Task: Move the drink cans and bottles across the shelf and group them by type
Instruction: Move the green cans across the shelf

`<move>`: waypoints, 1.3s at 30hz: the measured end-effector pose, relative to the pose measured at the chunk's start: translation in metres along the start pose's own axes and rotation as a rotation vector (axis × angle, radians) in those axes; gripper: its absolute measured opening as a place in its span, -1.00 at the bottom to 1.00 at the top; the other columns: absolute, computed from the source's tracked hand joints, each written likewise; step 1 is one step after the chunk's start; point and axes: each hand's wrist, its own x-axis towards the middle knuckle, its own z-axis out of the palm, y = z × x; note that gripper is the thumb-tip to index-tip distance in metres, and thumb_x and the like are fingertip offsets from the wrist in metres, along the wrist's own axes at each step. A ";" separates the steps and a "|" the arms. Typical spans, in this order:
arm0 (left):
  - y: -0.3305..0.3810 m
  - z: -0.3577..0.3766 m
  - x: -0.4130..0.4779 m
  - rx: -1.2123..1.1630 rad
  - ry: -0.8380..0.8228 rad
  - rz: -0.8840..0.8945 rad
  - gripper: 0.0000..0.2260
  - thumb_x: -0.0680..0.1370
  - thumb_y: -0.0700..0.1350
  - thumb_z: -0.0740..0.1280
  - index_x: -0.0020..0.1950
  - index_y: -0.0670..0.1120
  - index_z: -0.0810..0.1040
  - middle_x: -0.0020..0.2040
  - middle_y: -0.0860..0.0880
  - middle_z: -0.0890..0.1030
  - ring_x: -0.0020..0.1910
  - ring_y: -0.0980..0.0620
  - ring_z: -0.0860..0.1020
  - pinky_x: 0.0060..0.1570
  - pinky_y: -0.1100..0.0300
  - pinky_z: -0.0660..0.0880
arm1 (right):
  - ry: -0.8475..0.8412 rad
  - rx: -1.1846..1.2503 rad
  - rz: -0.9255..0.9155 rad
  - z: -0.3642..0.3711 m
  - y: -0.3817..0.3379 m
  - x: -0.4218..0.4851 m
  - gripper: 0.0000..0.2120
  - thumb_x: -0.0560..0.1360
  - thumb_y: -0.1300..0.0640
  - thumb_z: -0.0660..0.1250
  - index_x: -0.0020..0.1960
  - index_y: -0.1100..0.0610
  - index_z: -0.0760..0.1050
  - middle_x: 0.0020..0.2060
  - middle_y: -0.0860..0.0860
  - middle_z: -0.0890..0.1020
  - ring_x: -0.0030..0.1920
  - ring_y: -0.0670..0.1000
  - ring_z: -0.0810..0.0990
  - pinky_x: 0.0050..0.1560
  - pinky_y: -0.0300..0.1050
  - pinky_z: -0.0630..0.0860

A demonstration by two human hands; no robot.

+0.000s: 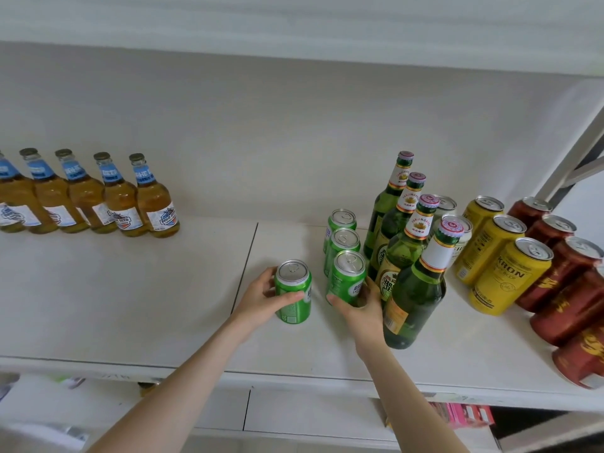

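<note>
On the white shelf [130, 305], the left hand [261, 297] is wrapped around a green can [293, 291] that stands upright, apart from the others. The right hand [361, 305] clasps the nearest can [347, 277] of a row of three green cans, thumb in front and fingers behind. Just right of that row stand four green bottles [405, 253], then yellow cans [503, 256] and red cans [562, 282] (the red ones run off the frame's edge). Amber bottles [108, 197] line the back, well apart at far left.
</note>
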 end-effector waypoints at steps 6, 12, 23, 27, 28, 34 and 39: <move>0.001 0.006 -0.015 -0.042 -0.041 -0.068 -0.47 0.22 0.13 0.55 0.15 0.07 0.55 0.04 0.09 0.70 0.06 0.11 0.65 0.01 0.11 0.59 | 0.019 -0.102 -0.008 -0.010 0.019 -0.036 -0.30 0.28 0.15 0.63 0.30 0.02 0.35 0.17 -0.02 0.53 0.18 0.00 0.52 0.14 -0.15 0.44; 0.001 0.023 -0.035 -0.078 -0.104 -0.095 -0.63 0.40 -0.08 0.54 0.16 0.07 0.55 0.04 0.08 0.71 0.02 0.09 0.67 -0.21 0.28 0.58 | -0.224 -0.188 -0.060 -0.017 0.020 -0.066 -0.38 0.27 0.14 0.64 0.26 0.01 0.48 0.16 -0.14 0.58 0.16 -0.14 0.56 0.15 -0.17 0.52; 0.005 0.069 -0.047 -0.001 -0.233 -0.054 -0.53 0.28 -0.03 0.59 0.15 0.06 0.59 0.04 0.03 0.71 0.05 0.06 0.66 -0.10 0.24 0.56 | -0.213 -0.160 -0.084 -0.048 0.017 -0.083 -0.42 0.29 0.29 0.60 0.24 0.08 0.51 0.05 -0.05 0.68 0.07 -0.10 0.65 0.01 -0.21 0.59; 0.007 0.074 -0.039 0.035 -0.220 -0.030 -0.46 0.18 0.10 0.60 0.13 0.10 0.61 0.04 0.03 0.71 0.06 0.04 0.66 -0.07 0.19 0.55 | -0.163 -0.152 -0.091 -0.049 0.018 -0.081 -0.45 0.30 0.33 0.58 0.21 0.05 0.51 0.04 -0.03 0.68 0.06 -0.10 0.65 -0.03 -0.27 0.57; 0.007 0.075 -0.037 0.034 -0.214 -0.029 -0.45 0.17 0.09 0.61 0.13 0.08 0.61 0.05 0.02 0.71 0.07 0.03 0.66 -0.05 0.17 0.56 | -0.152 -0.149 -0.091 -0.049 0.018 -0.079 -0.45 0.30 0.33 0.58 0.21 0.06 0.51 0.04 -0.03 0.68 0.06 -0.09 0.65 -0.01 -0.25 0.58; 0.006 0.076 -0.025 0.020 -0.176 -0.050 -0.38 0.11 0.07 0.62 0.11 -0.07 0.59 0.04 -0.02 0.71 0.05 0.00 0.67 0.00 0.11 0.61 | -0.098 -0.168 -0.126 -0.044 0.017 -0.066 -0.45 0.29 0.32 0.59 0.21 0.08 0.49 0.07 -0.02 0.67 0.09 -0.06 0.64 0.12 -0.10 0.59; 0.002 0.079 -0.014 0.030 -0.165 -0.060 -0.35 0.10 0.06 0.64 0.12 -0.12 0.58 0.05 -0.06 0.71 0.06 -0.03 0.67 0.12 0.00 0.59 | -0.051 -0.178 -0.132 -0.040 0.019 -0.057 -0.43 0.29 0.34 0.58 0.22 0.07 0.47 0.08 -0.07 0.66 0.10 -0.11 0.62 0.16 -0.12 0.56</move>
